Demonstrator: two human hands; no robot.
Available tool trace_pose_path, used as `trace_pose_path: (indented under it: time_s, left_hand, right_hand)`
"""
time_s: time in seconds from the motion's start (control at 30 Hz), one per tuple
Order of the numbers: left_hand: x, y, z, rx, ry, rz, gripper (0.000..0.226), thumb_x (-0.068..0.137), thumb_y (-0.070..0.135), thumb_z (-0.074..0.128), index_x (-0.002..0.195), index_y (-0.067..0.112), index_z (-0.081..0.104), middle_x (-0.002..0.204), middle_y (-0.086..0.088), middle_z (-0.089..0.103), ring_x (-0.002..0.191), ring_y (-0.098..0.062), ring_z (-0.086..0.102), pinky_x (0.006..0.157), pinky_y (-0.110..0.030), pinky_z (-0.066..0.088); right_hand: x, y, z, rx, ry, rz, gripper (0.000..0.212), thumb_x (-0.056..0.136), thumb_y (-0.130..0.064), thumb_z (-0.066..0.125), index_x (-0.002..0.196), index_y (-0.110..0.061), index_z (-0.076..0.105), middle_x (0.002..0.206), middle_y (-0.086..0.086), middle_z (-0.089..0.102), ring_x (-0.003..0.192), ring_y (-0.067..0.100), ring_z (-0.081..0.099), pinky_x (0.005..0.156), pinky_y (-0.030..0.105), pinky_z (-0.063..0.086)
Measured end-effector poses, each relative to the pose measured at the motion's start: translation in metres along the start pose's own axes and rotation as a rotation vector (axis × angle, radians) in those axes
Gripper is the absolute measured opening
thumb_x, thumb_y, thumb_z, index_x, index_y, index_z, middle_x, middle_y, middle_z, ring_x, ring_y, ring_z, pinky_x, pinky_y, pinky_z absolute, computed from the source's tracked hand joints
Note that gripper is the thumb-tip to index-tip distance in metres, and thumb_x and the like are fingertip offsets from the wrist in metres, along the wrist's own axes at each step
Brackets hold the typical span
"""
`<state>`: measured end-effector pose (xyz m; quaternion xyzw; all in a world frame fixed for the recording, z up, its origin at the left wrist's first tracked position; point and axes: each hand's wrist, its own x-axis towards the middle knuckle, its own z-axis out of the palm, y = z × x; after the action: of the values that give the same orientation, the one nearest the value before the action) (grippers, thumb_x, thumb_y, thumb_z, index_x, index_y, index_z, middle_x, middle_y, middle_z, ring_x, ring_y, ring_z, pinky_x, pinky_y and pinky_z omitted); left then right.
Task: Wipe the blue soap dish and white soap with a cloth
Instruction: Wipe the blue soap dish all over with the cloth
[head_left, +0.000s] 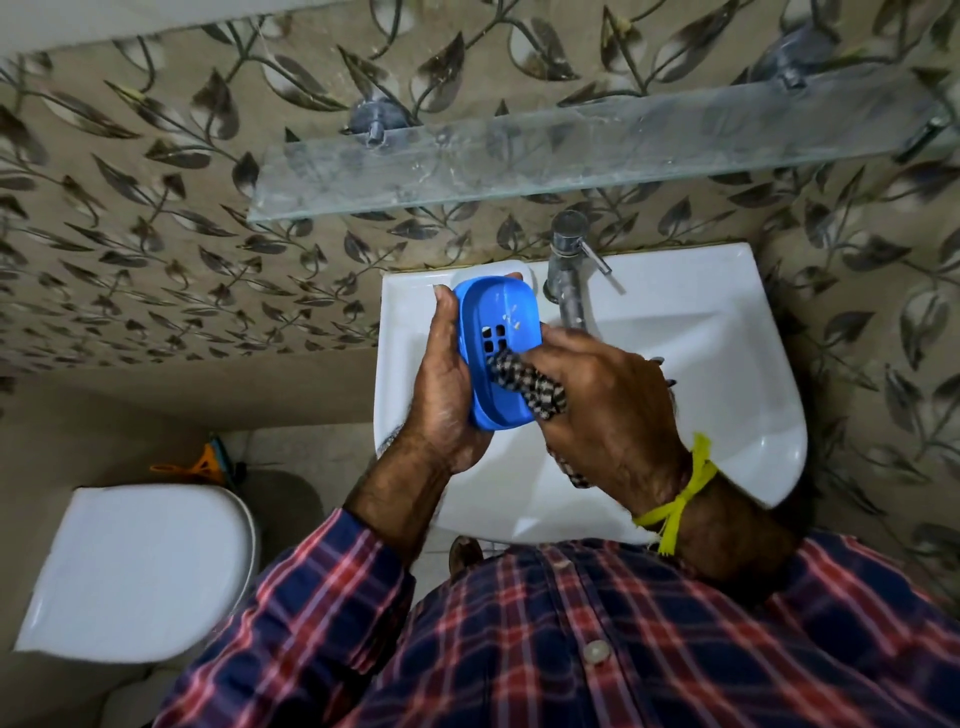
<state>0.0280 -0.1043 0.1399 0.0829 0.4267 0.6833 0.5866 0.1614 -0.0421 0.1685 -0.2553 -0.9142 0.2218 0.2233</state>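
Above the white washbasin (727, 364), the left hand (441, 395) cradles the blue soap dish (498, 332) from its left side, fingers curled around the far rim, thumb along the near edge. The right hand (602, 395), wrist bent inward, grips a bunched checked cloth (524, 387) and presses it into the dish's near end. A tap (569, 270) stands just right of the dish.

Tap (569, 270) crowds basin (727, 364) rear; glass shelf (571, 150) overhangs; basin right half open.
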Motion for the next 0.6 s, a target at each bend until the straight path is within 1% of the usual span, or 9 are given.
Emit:
trace_pose_path:
  time_s: [0.07,0.1,0.17,0.23,0.33,0.4,0.5,0.53,0.6]
  left_hand:
    - [0.000,-0.004,0.005,0.007,0.014,-0.001,0.077,0.095,0.074,0.024,0.132,0.021,0.063,0.111,-0.010,0.074,0.098,-0.025,0.072,0.078,-0.038,0.060]
    - [0.000,-0.005,0.007,0.009,0.015,-0.001,0.076,0.095,0.074,0.025,0.133,0.020,0.063,0.110,-0.010,0.074,0.098,-0.024,0.072,0.079,-0.037,0.060]
    - [0.000,-0.005,0.006,0.007,0.006,0.011,0.075,0.096,0.073,0.025,0.133,0.021,0.063,0.108,-0.008,0.074,0.097,-0.023,0.072,0.080,-0.036,0.060]
    - [-0.002,-0.007,0.004,0.016,0.016,0.022,0.074,0.096,0.073,0.024,0.131,0.022,0.065,0.108,-0.008,0.074,0.097,-0.023,0.072,0.079,-0.037,0.059]
    - [-0.003,-0.012,0.008,0.029,0.044,0.038,0.074,0.095,0.073,0.024,0.124,0.024,0.070,0.108,-0.008,0.075,0.098,-0.024,0.072,0.077,-0.038,0.060]
    - [-0.002,-0.011,0.011,0.024,0.038,0.054,0.073,0.095,0.073,0.024,0.123,0.024,0.070,0.108,-0.008,0.075,0.099,-0.024,0.072,0.079,-0.037,0.059]
    - [-0.003,-0.007,0.011,0.013,0.022,0.076,0.070,0.097,0.071,0.024,0.122,0.026,0.071,0.104,-0.007,0.075,0.095,-0.022,0.072,0.078,-0.036,0.059]
    - [-0.004,-0.007,0.011,0.017,0.026,0.079,0.070,0.097,0.071,0.023,0.123,0.026,0.071,0.104,-0.006,0.075,0.095,-0.022,0.072,0.077,-0.036,0.059]
    - [-0.004,-0.010,0.013,0.015,0.040,0.083,0.071,0.098,0.070,0.022,0.127,0.024,0.067,0.109,-0.006,0.075,0.099,-0.022,0.072,0.080,-0.037,0.059]
  right_hand:
    - [0.006,-0.002,0.003,0.024,0.102,0.076,0.025,0.077,-0.006,0.067,0.100,-0.014,0.073,0.094,0.003,0.069,0.078,0.030,0.066,0.062,0.039,0.057]
    - [0.007,-0.004,0.004,0.035,0.123,0.077,0.025,0.076,-0.004,0.068,0.098,-0.012,0.072,0.092,0.004,0.069,0.076,0.030,0.066,0.061,0.038,0.057]
    - [0.005,-0.005,0.005,0.030,0.100,0.033,0.029,0.072,-0.001,0.070,0.100,-0.010,0.072,0.093,0.007,0.070,0.077,0.032,0.067,0.061,0.037,0.058]
    - [0.001,-0.002,0.004,0.014,0.072,0.027,0.031,0.072,-0.003,0.071,0.102,-0.011,0.073,0.094,0.006,0.070,0.079,0.033,0.067,0.062,0.039,0.058]
    - [0.005,0.001,0.004,0.047,0.167,0.111,0.023,0.075,-0.008,0.072,0.097,-0.014,0.073,0.087,0.001,0.069,0.074,0.026,0.065,0.059,0.034,0.056]
    - [0.007,-0.004,0.006,0.074,0.208,0.097,0.025,0.075,-0.009,0.073,0.100,-0.014,0.073,0.088,0.002,0.069,0.073,0.026,0.065,0.058,0.031,0.055]
    - [0.002,-0.005,0.007,0.089,0.192,0.065,0.028,0.079,-0.011,0.072,0.107,-0.013,0.072,0.094,0.005,0.072,0.078,0.030,0.068,0.063,0.037,0.058]
    - [0.001,-0.003,0.006,0.093,0.211,0.085,0.026,0.079,-0.011,0.072,0.106,-0.013,0.073,0.092,0.006,0.072,0.077,0.030,0.068,0.062,0.038,0.058]
    - [0.005,0.001,0.006,0.092,0.283,0.150,0.022,0.079,-0.011,0.074,0.101,-0.012,0.073,0.087,0.005,0.071,0.074,0.027,0.067,0.060,0.037,0.057]
